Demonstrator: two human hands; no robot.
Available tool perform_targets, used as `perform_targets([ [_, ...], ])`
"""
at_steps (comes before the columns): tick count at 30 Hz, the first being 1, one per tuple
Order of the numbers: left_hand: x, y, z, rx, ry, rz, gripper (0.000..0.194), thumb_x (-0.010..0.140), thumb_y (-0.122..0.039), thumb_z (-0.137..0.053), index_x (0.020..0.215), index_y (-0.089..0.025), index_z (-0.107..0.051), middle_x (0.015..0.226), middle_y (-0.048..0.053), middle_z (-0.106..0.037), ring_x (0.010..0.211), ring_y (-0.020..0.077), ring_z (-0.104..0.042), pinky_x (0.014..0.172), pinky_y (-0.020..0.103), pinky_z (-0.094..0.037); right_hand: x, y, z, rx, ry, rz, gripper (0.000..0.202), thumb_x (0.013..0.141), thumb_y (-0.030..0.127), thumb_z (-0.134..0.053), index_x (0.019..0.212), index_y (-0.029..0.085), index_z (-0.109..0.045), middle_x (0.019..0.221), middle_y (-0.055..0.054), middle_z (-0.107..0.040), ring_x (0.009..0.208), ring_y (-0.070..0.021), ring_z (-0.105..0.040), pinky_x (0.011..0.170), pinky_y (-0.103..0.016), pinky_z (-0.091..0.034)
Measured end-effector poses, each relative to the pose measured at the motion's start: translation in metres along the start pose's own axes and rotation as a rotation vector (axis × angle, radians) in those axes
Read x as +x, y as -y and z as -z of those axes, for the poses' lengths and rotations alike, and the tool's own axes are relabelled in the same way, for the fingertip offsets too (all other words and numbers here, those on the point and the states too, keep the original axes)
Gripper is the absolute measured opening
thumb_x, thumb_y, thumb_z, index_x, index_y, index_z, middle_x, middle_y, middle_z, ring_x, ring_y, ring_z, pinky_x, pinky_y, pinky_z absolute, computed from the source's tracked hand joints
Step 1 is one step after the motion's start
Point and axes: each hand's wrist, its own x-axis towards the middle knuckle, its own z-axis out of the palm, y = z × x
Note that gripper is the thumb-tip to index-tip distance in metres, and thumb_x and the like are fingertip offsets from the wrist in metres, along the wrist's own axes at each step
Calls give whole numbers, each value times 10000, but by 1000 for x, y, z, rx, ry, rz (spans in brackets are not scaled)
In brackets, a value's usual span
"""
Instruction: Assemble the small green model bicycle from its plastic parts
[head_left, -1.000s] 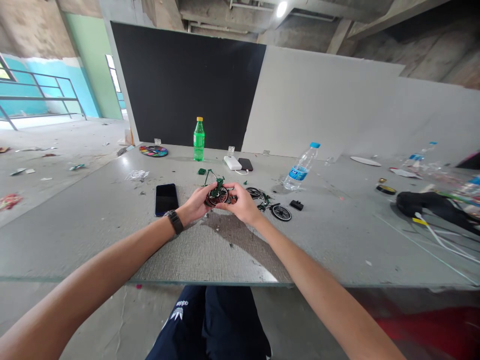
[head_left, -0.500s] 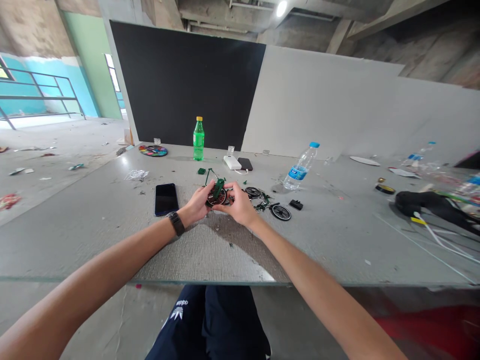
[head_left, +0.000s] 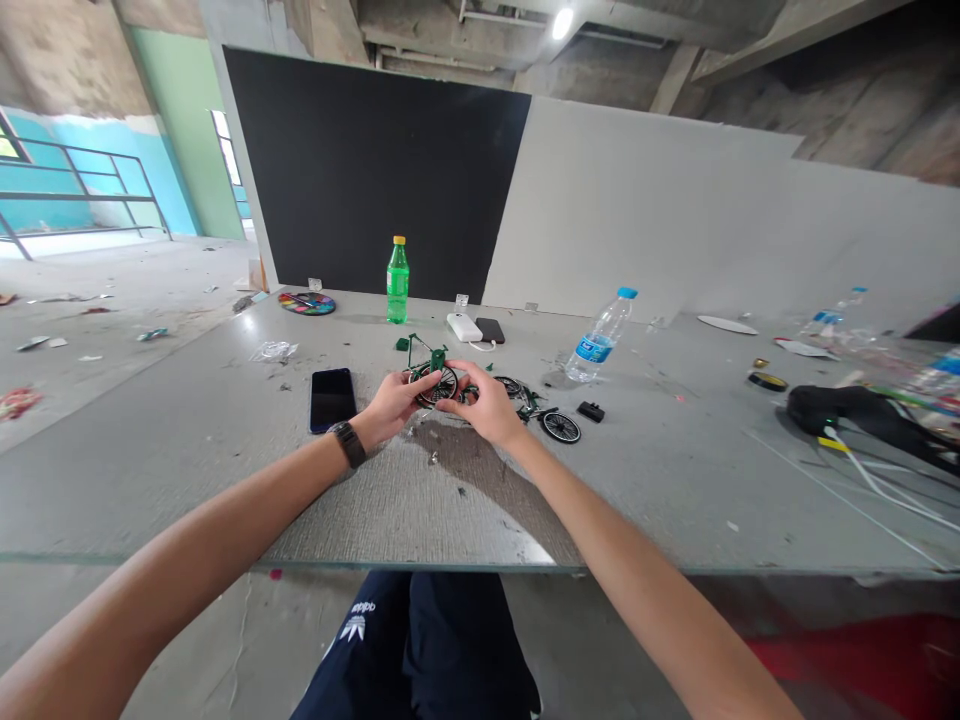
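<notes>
Both hands meet over the middle of the desk (head_left: pixel 225 470), closed around a small green model bicycle (head_left: pixel 435 372). The left hand (head_left: pixel 394 405) pinches the near side of its spoked wheel, thumb and fingertips curled in, while the right hand (head_left: pixel 484 405) cups the other side with fingers bent round the frame — a two-sided hold that seems meant to steady so small a part while it is worked on. The bicycle sits just above the desk surface, and whether its wheel touches the desk cannot be told.

Taking the bicycle as the landmark: a dark phone (head_left: pixel 333 397) lies flat just to its left, near the left wrist. Right of it, close by, lie loose bicycle parts (head_left: pixel 525 400) and a separate black wheel (head_left: pixel 562 427), with a small black block (head_left: pixel 591 411) beyond that — kept within easy reach of the right hand, it would seem. Behind the bicycle stand a green bottle (head_left: pixel 397 280) and two small flat devices (head_left: pixel 475 328); behind and to the right leans a clear water bottle (head_left: pixel 601 337). Far to the right is a heap of cables and dark gear (head_left: pixel 862 415).

The stretch of desk between the bicycle and the near edge holds only small scraps, so the forearms have room there; the right side is more crowded.
</notes>
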Motion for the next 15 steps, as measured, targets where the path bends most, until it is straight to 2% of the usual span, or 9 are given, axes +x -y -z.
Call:
perform_targets([
  [6, -2, -3, 0, -14, 35, 60, 257, 722, -234, -873, 831, -57, -721, 838, 110, -727, 709, 142, -643, 672, 273, -484, -1, 0, -1, -17, 1, 18, 656, 764, 494, -808, 1324, 227, -594, 815, -5, -639, 585, -142, -528, 631, -320, -490],
  [10, -1, -2, 3, 7, 27, 77, 288, 710, -262, -885, 819, -60, -712, 817, 97, -717, 692, 132, -635, 646, 262, -476, -1, -2, -1, -2, 0, 45, 637, 772, 469, -809, 1320, 225, -593, 809, -6, -640, 641, -158, -570, 640, -314, -501],
  [15, 0, -5, 6, 22, 38, 86, 318, 700, -281, -893, 868, -81, -712, 864, 89, -723, 725, 137, -645, 694, 275, -494, -1, 1, 0, 8, 15, 60, 622, 813, 461, -773, 1363, 243, -582, 804, -11, -633, 661, -173, -571, 639, -332, -520],
])
